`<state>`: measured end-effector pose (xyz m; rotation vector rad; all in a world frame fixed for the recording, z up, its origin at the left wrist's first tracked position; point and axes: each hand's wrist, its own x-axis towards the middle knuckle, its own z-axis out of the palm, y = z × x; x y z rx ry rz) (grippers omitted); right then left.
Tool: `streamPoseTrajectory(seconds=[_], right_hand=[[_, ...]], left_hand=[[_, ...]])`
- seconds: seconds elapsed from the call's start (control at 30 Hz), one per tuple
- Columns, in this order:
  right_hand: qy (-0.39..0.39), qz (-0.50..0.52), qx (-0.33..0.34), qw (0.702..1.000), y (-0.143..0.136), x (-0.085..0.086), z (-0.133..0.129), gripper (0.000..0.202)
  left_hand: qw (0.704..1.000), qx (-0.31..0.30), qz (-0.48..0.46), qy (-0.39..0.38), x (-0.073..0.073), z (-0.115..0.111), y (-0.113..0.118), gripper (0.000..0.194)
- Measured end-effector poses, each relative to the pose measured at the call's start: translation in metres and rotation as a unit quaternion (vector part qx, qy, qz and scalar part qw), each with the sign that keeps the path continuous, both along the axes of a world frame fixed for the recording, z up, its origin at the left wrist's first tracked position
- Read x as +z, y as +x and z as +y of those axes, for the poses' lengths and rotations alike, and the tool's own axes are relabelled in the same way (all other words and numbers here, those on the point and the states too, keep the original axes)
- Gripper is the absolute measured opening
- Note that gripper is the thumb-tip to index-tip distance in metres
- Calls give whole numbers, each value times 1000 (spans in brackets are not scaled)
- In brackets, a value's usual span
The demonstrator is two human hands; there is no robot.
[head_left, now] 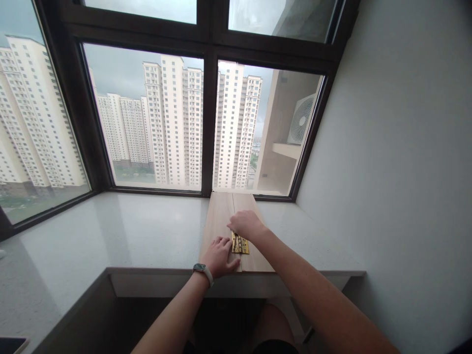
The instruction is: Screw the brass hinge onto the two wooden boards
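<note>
Two pale wooden boards (220,209) lie side by side on the sill, with a narrow seam between them. Across that seam lies a brass hinge (240,244) with screw holes in its leaves. My left hand (220,256) rests on the left board, fingers stretched out and thumb apart, its fingertips beside the hinge's left edge. Above the hinge's far end, my right hand (248,224) is closed with its fingers curled downward. Whatever it grips is hidden beneath the fingers. A watch (199,268) with a light strap is on my left wrist.
The boards lie on a white stone windowsill (162,226) that extends to both sides. Dark window frames (208,123) rise behind it, with tall buildings outside. A plain wall (387,147) stands at the right. Part of a dark flat object (13,344) shows at lower left.
</note>
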<state>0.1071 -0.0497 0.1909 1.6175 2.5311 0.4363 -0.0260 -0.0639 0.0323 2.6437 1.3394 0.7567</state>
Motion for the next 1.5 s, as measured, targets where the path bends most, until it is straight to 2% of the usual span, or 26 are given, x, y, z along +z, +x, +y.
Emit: streamPoseTrajectory(seconds=[0.07, 0.27, 0.5, 0.63, 0.83, 0.9, 1.03, 1.23, 1.33, 1.5], right_hand=[[-6, -6, 19, 1000, 2, 2, -1, 42], [20, 8, 6, 1000, 3, -2, -2, 38], [9, 18, 27, 999, 6, -3, -4, 35], [20, 33, -32, 999, 7, -1, -6, 37], [-3, 106, -170, 980, 0, -1, -2, 71], [-7, 118, -189, 975, -3, -4, 0, 70], [24, 94, -132, 986, -6, -9, 2, 47], [2, 22, -22, 1000, -2, -3, 0, 40], [-14, 11, 1, 1000, 0, 1, 0, 39], [-19, 2, -1, 1000, -1, 1, -1, 40]], left_hand=[[1000, -1, -3, 3, -1, 0, 0, 57], [1000, -5, -3, 10, -2, 2, 0, 55], [1000, -9, -4, 13, -3, 3, -2, 57], [1000, -8, -6, 13, -3, 2, -1, 56], [1000, -7, -8, 17, -2, 2, 2, 57], [1000, -7, -7, 19, -3, 2, 2, 58], [1000, -7, -4, 18, -4, 2, 1, 59], [1000, -4, -1, 12, -3, 2, 0, 58], [1000, -5, 1, 11, -3, 2, 0, 58], [1000, -3, 3, 12, -3, 2, 0, 59]])
